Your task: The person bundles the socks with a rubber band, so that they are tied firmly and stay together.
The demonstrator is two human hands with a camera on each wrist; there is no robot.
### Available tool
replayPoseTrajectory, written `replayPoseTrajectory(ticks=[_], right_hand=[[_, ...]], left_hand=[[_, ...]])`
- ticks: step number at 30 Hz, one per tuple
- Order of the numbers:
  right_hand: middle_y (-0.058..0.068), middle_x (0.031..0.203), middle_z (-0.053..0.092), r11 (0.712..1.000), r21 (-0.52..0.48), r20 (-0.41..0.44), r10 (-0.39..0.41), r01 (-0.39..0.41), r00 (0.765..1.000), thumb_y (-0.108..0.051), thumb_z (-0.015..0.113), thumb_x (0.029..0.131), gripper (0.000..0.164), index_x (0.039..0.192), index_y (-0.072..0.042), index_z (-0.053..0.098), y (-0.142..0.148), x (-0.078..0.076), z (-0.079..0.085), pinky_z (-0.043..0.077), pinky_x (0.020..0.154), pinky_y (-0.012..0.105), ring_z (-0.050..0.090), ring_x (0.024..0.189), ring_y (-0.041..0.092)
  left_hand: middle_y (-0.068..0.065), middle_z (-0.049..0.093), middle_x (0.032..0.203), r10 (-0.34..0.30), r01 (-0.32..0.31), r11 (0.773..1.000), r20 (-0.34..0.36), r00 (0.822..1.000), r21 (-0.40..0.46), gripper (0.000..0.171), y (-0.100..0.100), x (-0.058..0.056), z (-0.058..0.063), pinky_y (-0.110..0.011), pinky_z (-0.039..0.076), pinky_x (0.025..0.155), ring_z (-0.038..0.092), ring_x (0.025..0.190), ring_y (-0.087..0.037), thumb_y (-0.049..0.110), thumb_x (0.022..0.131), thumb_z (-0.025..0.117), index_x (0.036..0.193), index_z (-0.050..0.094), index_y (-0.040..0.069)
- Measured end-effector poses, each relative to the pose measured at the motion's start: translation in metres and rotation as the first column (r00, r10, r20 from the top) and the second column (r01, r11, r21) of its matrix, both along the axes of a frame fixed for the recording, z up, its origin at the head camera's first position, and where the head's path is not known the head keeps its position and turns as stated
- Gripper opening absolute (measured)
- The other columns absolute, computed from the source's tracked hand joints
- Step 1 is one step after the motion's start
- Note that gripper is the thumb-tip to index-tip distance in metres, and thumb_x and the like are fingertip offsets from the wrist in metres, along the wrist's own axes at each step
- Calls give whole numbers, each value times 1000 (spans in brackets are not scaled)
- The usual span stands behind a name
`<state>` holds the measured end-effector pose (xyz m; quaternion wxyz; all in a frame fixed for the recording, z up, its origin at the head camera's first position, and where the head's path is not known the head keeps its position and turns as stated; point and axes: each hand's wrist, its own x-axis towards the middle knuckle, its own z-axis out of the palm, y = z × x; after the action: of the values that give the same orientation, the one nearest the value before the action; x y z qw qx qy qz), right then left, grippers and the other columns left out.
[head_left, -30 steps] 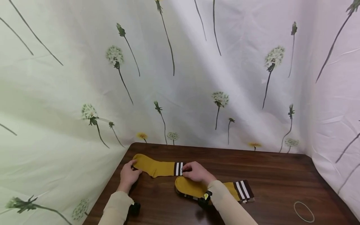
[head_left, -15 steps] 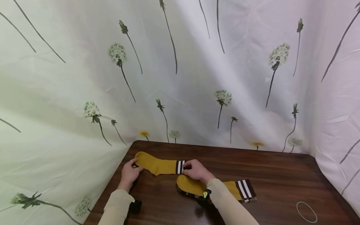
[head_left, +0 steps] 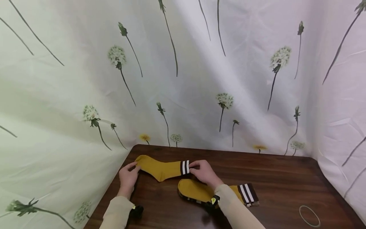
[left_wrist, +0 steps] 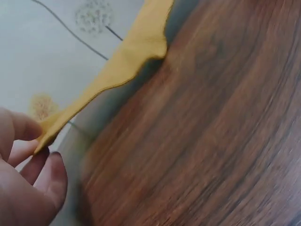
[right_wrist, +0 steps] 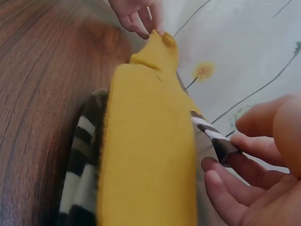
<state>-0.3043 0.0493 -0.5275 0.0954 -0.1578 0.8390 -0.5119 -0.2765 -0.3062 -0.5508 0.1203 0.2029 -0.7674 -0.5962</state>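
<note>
Pale dandelion-print cloth [head_left: 194, 95] walls in a dark wood-grain surface [head_left: 274, 181]. Nearest, well to the right of the right hand [head_left: 206, 173] and closer to the wearer, lies a pale ring [head_left: 300, 211]. Beneath the right sleeve [head_left: 237, 205], a resting yellow sock [head_left: 195, 190] lies over dark-and-white patterned fabric [right_wrist: 77, 165]. Beyond, a held yellow sock [head_left: 163, 168] spans from the right hand to the left hand [head_left: 127, 178]. The step in hand appears to be drawing it out toe to cuff; the next move seems to call for both hands to travel together, checking the heel's sag. The left hand pinches the toe between thumb and fingers, its gap nearly closed; the right hand pinches the striped cuff, other fingers bent below. Both arms reach forward; whether the heel touches wood cannot be told.
</note>
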Motion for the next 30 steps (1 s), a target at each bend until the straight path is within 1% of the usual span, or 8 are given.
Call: replayPoseTrajectory(ticks=[3, 5, 9, 14, 18, 21, 25, 30], right_hand=[[15, 125, 69, 998, -46, -16, -41, 40, 999, -14, 67, 103, 22, 120, -5, 76, 8, 2, 4, 56, 73, 34, 66, 85, 18], [14, 123, 70, 995, -74, -33, -68, 66, 997, -14, 66, 103, 21, 119, -5, 77, 14, 4, 8, 56, 72, 33, 67, 86, 18], [13, 117, 73, 984, -124, -68, -134, 125, 989, -13, 66, 102, 20, 117, -6, 78, 25, 9, 15, 55, 71, 33, 70, 88, 21], [8, 114, 74, 968, -160, -100, -209, 192, 973, -13, 68, 100, 17, 113, -11, 81, 39, 16, 25, 56, 73, 34, 70, 87, 23], [5, 108, 75, 963, -155, -152, -245, 222, 957, -12, 70, 100, 14, 109, -11, 81, 52, 21, 29, 58, 75, 33, 69, 83, 17], [4, 103, 75, 955, -159, -164, -275, 250, 947, -12, 71, 100, 12, 107, -11, 82, 62, 25, 29, 57, 73, 31, 68, 81, 15], [4, 102, 76, 948, -172, -159, -294, 267, 942, -12, 73, 100, 11, 106, -10, 82, 74, 29, 32, 56, 73, 30, 66, 82, 16], [8, 101, 76, 937, -194, -159, -321, 289, 934, -10, 72, 100, 11, 106, -7, 81, 89, 35, 38, 57, 71, 29, 68, 78, 18]], left_hand=[[-24, 51, 147, 55, -47, 993, -67, 996, 108, 41, 8, 0, 6, -24, 59, 80, 70, 107, -30, 13, 102, 68, 138, 64, -6], [-22, 55, 141, 88, -68, 982, -108, 990, 178, 39, 14, 0, 10, -20, 59, 75, 73, 98, -21, 10, 101, 69, 135, 65, -8], [-15, 62, 126, 136, -85, 957, -171, 976, 278, 37, 29, -1, 19, -24, 61, 78, 72, 90, -10, 9, 98, 74, 130, 68, -9], [-5, 69, 101, 152, -79, 943, -208, 966, 323, 32, 45, -1, 24, -30, 63, 76, 71, 83, -13, 5, 93, 80, 119, 70, -9], [-3, 64, 94, 86, -3, 939, -226, 970, 344, 29, 54, 1, 28, -35, 63, 77, 67, 81, -14, -1, 91, 80, 115, 65, -9], [-4, 59, 94, 21, 59, 940, -230, 973, 335, 29, 59, 4, 30, -35, 63, 76, 65, 81, -14, -1, 92, 79, 115, 61, -6], [-4, 55, 92, -38, 108, 945, -224, 974, 310, 27, 65, 6, 34, -33, 63, 75, 63, 81, -14, 0, 95, 76, 114, 59, -5], [-5, 53, 93, -152, 213, 941, -235, 960, 263, 20, 78, 6, 36, -31, 61, 76, 59, 83, -14, -4, 99, 68, 116, 57, -9]])
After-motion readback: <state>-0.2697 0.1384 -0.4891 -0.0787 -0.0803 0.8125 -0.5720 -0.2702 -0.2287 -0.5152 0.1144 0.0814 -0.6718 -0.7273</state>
